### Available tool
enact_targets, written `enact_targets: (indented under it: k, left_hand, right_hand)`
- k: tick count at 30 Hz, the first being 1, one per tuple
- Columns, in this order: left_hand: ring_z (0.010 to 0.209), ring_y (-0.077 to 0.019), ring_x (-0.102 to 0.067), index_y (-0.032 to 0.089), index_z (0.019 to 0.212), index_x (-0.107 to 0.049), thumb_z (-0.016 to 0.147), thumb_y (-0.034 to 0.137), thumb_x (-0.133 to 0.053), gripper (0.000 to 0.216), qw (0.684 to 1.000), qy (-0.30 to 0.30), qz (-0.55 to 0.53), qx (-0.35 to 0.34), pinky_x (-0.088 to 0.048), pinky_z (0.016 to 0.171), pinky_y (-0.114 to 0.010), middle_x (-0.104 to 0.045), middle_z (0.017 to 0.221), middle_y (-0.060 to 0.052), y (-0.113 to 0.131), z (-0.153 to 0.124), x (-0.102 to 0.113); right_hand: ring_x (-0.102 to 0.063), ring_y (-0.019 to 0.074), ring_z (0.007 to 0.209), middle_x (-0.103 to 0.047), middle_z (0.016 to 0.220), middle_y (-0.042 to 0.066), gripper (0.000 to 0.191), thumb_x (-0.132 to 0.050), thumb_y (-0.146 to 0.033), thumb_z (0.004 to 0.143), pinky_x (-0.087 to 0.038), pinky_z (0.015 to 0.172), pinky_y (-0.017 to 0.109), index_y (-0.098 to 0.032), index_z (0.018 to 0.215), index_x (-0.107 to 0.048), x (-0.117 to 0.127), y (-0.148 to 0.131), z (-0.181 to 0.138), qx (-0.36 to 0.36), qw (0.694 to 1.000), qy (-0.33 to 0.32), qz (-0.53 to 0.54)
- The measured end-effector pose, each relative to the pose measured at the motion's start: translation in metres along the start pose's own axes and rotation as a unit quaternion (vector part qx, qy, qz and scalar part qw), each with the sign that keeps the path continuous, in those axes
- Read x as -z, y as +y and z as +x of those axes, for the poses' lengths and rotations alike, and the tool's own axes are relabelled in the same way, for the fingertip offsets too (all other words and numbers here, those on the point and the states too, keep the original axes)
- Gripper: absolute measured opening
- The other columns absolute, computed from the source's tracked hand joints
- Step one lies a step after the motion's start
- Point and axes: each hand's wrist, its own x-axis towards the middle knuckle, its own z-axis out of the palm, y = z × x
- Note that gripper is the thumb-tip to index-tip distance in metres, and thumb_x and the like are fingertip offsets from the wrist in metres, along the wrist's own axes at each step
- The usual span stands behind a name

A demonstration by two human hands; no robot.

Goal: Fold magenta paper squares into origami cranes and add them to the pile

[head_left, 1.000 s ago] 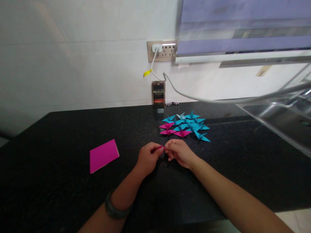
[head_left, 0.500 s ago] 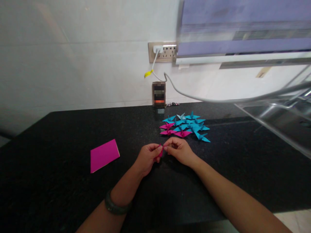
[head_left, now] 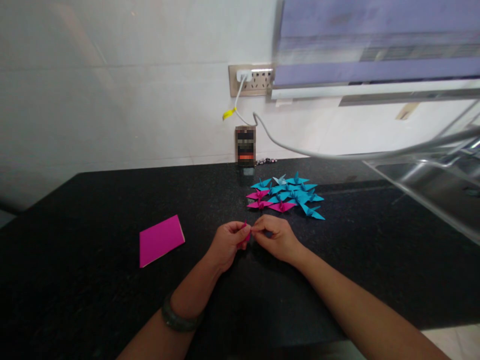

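Note:
My left hand (head_left: 225,244) and my right hand (head_left: 275,237) meet over the black counter (head_left: 75,280), both pinching a small folded pink paper piece (head_left: 245,236) between their fingertips. Most of the piece is hidden by my fingers. Just beyond them lies a cluster of finished paper cranes (head_left: 287,195), several blue and three pink. A stack of square pink paper (head_left: 160,240) rests flat to the left of my left hand. A dark band circles my left wrist.
A phone (head_left: 245,145) leans upright against the white wall, charging by a white cable from the wall socket (head_left: 251,80). A metal sink and rack (head_left: 431,160) take up the right side. A window with a blind sits above right.
The pink piece was stretched level between my fingertips; now it is turned more upright and tucked closer to my left hand. Both hands have shifted only slightly.

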Motion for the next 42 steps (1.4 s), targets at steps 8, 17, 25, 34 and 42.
enact_targets:
  k: [8, 17, 25, 34, 42]
  left_hand:
    - [0.042, -0.0045, -0.036, 0.011, 0.061, -0.057, 0.063, 0.030, -0.068, 0.022, 0.999, 0.015, 0.027, -0.028, -0.025, 0.043, -0.020, -0.045, 0.047, 0.005, 0.000, -0.001, 0.001]
    - [0.046, -0.0043, -0.038, 0.013, 0.062, -0.053, 0.068, 0.030, -0.065, 0.021, 0.999, 0.000, 0.018, -0.048, -0.032, 0.047, -0.018, -0.045, 0.052, 0.005, 0.001, -0.001, 0.002]
    - [0.061, -0.0062, -0.053, 0.022, 0.103, -0.054, 0.062, 0.023, -0.071, 0.045, 0.999, -0.030, -0.034, 0.011, -0.046, 0.053, -0.019, -0.053, 0.086, 0.001, 0.005, -0.005, -0.002]
    - [0.056, -0.0075, -0.055, 0.015, 0.077, -0.048, 0.054, 0.024, -0.076, 0.038, 0.998, 0.052, 0.018, 0.006, -0.048, 0.051, -0.021, -0.053, 0.070, 0.003, -0.001, 0.000, 0.001]
    - [0.032, -0.0048, -0.039, 0.017, 0.067, -0.044, 0.054, 0.033, -0.074, 0.037, 0.997, 0.022, 0.069, 0.033, -0.031, 0.032, -0.016, -0.045, 0.042, 0.009, -0.003, 0.001, 0.003]
  right_hand:
    - [-0.053, 0.0122, 0.062, -0.059, 0.068, 0.003, 0.009, -0.052, -0.015, 0.074, -0.042, 0.058, 0.025, -0.018, 0.071, -0.059, -0.001, -0.002, -0.001, -0.012, 1.000, -0.007, 0.012]
    - [-0.050, 0.0094, 0.054, -0.055, 0.063, -0.001, 0.007, -0.052, -0.020, 0.073, -0.039, 0.051, 0.022, -0.017, 0.075, -0.059, -0.006, 0.000, 0.001, -0.174, 0.981, 0.006, 0.085]
    - [-0.044, 0.0043, 0.041, -0.052, 0.055, -0.005, 0.023, -0.056, -0.036, 0.073, -0.040, 0.041, 0.018, -0.015, 0.083, -0.057, -0.012, 0.004, 0.002, -0.320, 0.900, -0.056, 0.291]
    - [-0.043, 0.0037, 0.044, -0.048, 0.052, -0.006, 0.026, -0.063, -0.039, 0.068, -0.043, 0.039, 0.015, -0.015, 0.077, -0.059, -0.007, 0.005, 0.002, -0.356, 0.860, -0.069, 0.359]
    - [-0.045, 0.0035, 0.049, -0.052, 0.064, -0.003, 0.031, -0.064, -0.035, 0.069, -0.047, 0.042, 0.015, -0.015, 0.093, -0.059, -0.002, 0.004, 0.002, -0.343, 0.835, -0.110, 0.416]
